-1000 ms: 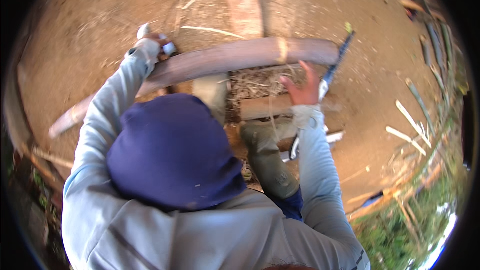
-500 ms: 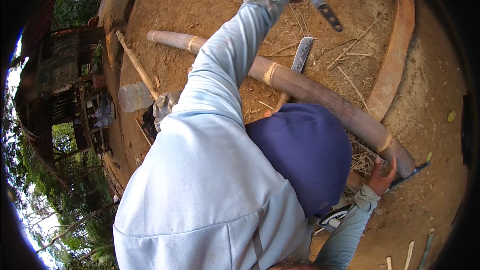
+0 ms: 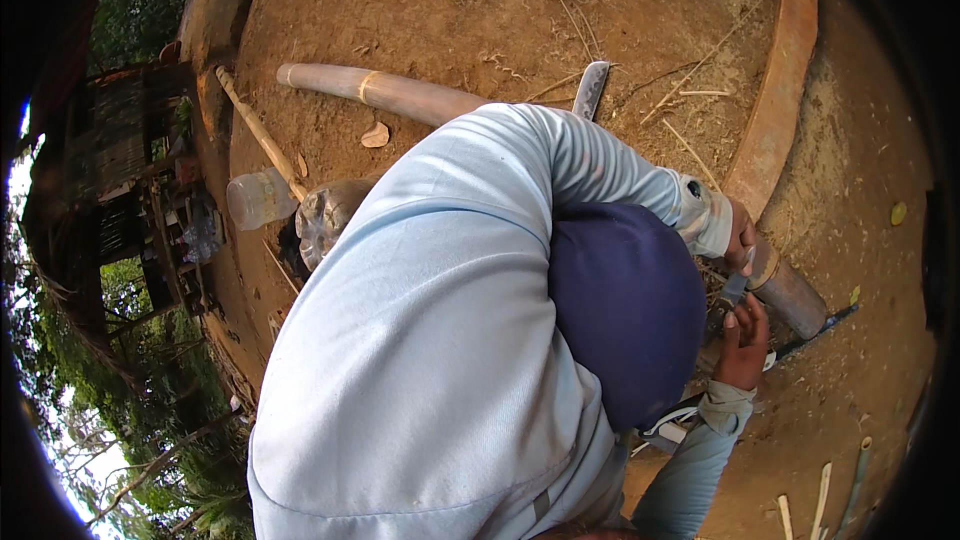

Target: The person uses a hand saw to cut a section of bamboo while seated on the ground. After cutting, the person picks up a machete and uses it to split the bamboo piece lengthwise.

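Note:
Neither of my own hands is in view. Another person in a light blue sweatshirt (image 3: 420, 340) and a dark blue cap (image 3: 630, 310) bends over the work, back toward me. That person's two hands (image 3: 742, 340) meet around a flat tool (image 3: 735, 290) with a grey end and a dark end; its exact kind is unclear. Their hands are beside the near end of a thick brown bamboo pole (image 3: 410, 92) lying across the ground, its middle hidden by the body. Beyond the shoulder, a machete blade (image 3: 592, 90) sticks out, its handle covered.
A long curved plank-like strip (image 3: 778, 100) lies on brown dirt at the right. Left are a light pole (image 3: 255, 125), a clear plastic container (image 3: 260, 198) and a clear bottle (image 3: 325, 220). Thin sticks (image 3: 820, 500) lie bottom right. A shed (image 3: 120, 150) and trees fill the left edge.
The other person's outstretched arm has swung down and right, bringing the flat tool to their other hand by the bamboo's end. Their body has leaned further over the pole, hiding its middle.

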The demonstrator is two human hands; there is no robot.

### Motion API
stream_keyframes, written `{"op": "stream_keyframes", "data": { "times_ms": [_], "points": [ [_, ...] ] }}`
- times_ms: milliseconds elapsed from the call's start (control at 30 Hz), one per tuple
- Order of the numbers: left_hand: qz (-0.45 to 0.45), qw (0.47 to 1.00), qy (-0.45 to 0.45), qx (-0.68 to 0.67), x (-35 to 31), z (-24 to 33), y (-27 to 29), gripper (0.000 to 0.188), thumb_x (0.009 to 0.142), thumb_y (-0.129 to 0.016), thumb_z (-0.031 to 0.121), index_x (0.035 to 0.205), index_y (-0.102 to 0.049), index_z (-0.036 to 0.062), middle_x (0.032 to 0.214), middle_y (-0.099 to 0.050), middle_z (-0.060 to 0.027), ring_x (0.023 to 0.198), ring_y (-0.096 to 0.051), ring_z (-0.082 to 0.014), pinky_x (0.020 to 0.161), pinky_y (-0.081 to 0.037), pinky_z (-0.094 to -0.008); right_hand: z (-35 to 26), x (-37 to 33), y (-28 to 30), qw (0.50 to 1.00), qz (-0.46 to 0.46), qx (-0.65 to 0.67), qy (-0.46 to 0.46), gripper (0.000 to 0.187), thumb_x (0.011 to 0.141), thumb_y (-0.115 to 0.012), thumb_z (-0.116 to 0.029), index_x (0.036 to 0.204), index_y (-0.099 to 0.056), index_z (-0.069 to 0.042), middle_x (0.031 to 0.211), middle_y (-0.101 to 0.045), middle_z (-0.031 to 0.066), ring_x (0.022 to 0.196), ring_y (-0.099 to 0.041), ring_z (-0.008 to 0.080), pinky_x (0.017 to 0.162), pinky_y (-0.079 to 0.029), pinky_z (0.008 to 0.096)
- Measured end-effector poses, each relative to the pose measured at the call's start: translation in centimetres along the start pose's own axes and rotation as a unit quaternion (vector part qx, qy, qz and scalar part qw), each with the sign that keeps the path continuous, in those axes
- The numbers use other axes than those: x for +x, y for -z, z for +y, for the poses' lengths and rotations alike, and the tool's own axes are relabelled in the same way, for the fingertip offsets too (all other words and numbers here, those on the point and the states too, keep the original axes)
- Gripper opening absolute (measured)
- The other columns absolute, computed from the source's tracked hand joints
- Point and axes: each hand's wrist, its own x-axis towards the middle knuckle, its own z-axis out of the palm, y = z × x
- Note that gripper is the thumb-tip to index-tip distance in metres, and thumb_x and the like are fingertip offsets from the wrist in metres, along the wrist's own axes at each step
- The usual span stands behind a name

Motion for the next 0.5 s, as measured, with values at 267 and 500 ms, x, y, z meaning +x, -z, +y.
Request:
{"op": "stream_keyframes", "data": {
  "times_ms": [267, 500],
  "points": [
    [-0.011, 0.982, 0.085, -0.171, -2.6, -3.1, 0.1, 0.025, 0.090, -0.075, 0.031, 0.085, -0.074, 0.0065, 0.071, -0.068, 0.0027, 0.063, -0.058, -0.0057, 0.055, -0.042, -0.0247, -1.1, -1.7, -3.4, 0.958, -0.057, 0.278, -0.036, 0.057, 0.095, -0.058, -0.006, 0.148, -0.036, -0.003, 0.106, -0.067, 0.0147, 0.093, -0.064, 0.0182, 0.083, -0.052, 0.0330],
    [0.132, 0.954, 0.057, -0.262, -4.0, 1.9, 0.5, 0.023, 0.088, -0.076, 0.023, 0.091, -0.069, 0.0019, 0.079, -0.070, -0.0061, 0.075, -0.067, -0.0142, 0.070, -0.053, -0.0263, -2.0, -0.7, -4.6, 0.931, 0.038, 0.350, 0.098, 0.067, 0.088, -0.066, 0.001, 0.147, -0.035, 0.004, 0.121, -0.062, 0.0198, 0.096, -0.067, 0.0223, 0.084, -0.054, 0.0358]
  ]
}}
